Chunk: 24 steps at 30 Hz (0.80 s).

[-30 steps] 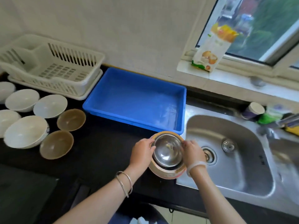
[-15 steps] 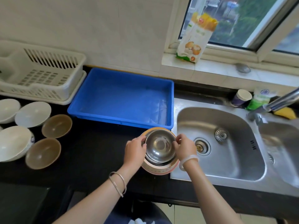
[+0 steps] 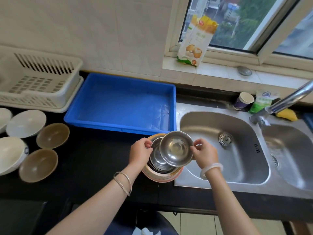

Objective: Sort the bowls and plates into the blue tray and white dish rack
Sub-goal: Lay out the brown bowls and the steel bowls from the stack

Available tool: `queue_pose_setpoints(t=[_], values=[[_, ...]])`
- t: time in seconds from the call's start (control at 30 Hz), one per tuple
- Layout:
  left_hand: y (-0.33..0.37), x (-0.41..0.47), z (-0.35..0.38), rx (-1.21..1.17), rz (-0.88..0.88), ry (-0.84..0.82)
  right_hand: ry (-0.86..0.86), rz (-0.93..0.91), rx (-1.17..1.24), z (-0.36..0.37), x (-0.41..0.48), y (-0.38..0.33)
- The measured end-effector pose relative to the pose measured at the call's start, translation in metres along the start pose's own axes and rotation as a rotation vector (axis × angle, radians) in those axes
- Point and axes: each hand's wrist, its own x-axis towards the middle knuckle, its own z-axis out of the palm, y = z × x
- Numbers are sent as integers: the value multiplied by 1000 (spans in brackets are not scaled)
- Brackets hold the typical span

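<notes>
Black kitchen counter [image 3: 94,167] below a tiled wall and a window, with a steel sink [image 3: 237,160] let into it at 3 o'clock. Near the counter's front edge, just beside the sink rim: stack of steel bowls [image 3: 158,161] nested in a patterned bowl [image 3: 160,177]. Above the stack and shifted toward 3 o'clock, top steel bowl [image 3: 176,148], tilted, overlapping the stack's right side; impossible to tell whether touching the bowl beneath. Pinched at its 3 o'clock rim by the right hand [image 3: 204,154], thumb and fingertips closed on the edge, pale bangle on the wrist. Gripped at 9 o'clock, the stack's upper rim, by the left hand [image 3: 140,153], fingers curled onto the edge, two thin metal bangles on that wrist. At 12 o'clock from the stack, blue tray [image 3: 122,102], near wall close to the patterned bowl. At 10 o'clock, against the wall, white dish rack [image 3: 39,82], side by side with the tray. At 9 o'clock, well apart from the hands, brown bowls [image 3: 52,135] and white bowls [image 3: 26,123] on the counter. At 1 o'clock on the window sill, upright food packet [image 3: 196,39]; at 2 o'clock behind the sink, paper cup [image 3: 243,100], yellow sponge [image 3: 287,114] and tap [image 3: 288,99].
</notes>
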Motion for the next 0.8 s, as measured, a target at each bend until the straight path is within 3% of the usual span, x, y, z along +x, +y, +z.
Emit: queue_pose_setpoints(t=[0.23, 0.47, 0.8], values=[[4, -3, 3, -45, -20, 4, -21, 53, 129, -4, -2, 6], [8, -6, -19, -249, -71, 53, -72, 37, 308, -14, 0, -12], [-29, -26, -97, -487, -183, 265, -271, -81, 444, 16, -2, -85]])
